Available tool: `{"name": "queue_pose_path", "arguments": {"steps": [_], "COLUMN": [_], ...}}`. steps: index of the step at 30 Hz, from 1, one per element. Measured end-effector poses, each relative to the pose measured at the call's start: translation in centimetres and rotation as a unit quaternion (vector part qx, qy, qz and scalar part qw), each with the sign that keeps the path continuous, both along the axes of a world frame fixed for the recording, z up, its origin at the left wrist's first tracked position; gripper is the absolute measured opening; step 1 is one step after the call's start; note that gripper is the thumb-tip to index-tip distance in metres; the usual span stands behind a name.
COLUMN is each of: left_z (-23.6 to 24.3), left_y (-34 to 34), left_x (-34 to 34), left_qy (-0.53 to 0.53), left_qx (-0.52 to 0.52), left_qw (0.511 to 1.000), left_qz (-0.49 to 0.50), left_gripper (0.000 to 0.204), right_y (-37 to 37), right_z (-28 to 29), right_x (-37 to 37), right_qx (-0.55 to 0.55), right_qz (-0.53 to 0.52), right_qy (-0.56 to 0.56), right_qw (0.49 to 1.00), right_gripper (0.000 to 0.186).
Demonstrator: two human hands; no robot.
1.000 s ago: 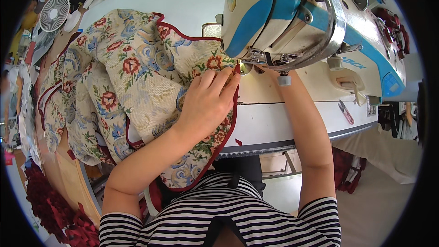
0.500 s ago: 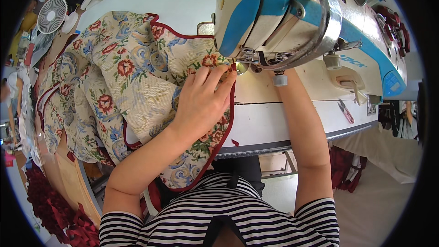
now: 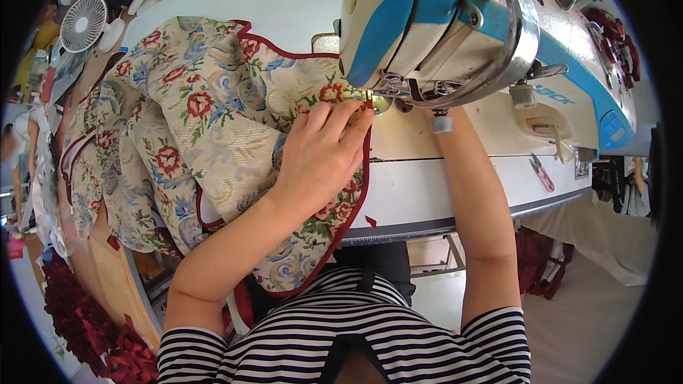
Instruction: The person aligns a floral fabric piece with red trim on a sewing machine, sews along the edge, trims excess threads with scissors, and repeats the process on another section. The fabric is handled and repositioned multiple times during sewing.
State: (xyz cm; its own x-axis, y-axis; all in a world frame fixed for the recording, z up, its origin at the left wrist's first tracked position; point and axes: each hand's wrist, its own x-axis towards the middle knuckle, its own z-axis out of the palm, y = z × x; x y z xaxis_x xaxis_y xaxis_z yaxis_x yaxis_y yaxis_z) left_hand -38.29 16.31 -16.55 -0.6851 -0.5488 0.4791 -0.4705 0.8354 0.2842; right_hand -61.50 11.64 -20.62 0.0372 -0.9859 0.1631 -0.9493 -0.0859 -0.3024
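Observation:
A cream floral tapestry fabric with dark red binding covers the left of the sewing table. My left hand rests on it, fingers bent and close together, gripping the bound edge beside the needle area of a white-and-blue sewing machine; a small red piece of binding stands at the fingertips. My right forearm reaches under the machine head, and my right hand is mostly hidden behind it, its fingers out of sight.
Thread snips lie right of my right forearm. A white fan, cables and assorted items crowd the far left edge. Dark red fabric pieces are piled at lower left. A red scrap lies near the table's front edge.
Both hands stay in nearly the same places, with only slight shifts of my left fingers at the bound edge. The whole view has shifted slightly.

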Motion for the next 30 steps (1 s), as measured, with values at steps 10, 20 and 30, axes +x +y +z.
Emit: {"name": "queue_pose_path", "arguments": {"steps": [10, 20, 30], "left_z": [0.2, 0.6, 0.3], "left_y": [-0.1, 0.0, 0.3], "left_x": [0.4, 0.3, 0.1], "left_qy": [0.021, -0.022, 0.014], "left_qx": [0.014, 0.034, 0.011], "left_qw": [1.000, 0.999, 0.999], "left_qz": [-0.011, -0.027, -0.046], "left_gripper": [0.035, 0.032, 0.028], "right_y": [8.1, 14.9, 15.1], "right_z": [3.2, 4.6, 4.1], "right_x": [2.5, 7.8, 7.2], "right_qx": [-0.092, -0.155, -0.203], "right_qz": [0.013, 0.164, 0.186], "right_qy": [-0.083, -0.073, -0.070], "right_qw": [0.992, 0.971, 0.959], "right_gripper": [0.018, 0.036, 0.027]}}
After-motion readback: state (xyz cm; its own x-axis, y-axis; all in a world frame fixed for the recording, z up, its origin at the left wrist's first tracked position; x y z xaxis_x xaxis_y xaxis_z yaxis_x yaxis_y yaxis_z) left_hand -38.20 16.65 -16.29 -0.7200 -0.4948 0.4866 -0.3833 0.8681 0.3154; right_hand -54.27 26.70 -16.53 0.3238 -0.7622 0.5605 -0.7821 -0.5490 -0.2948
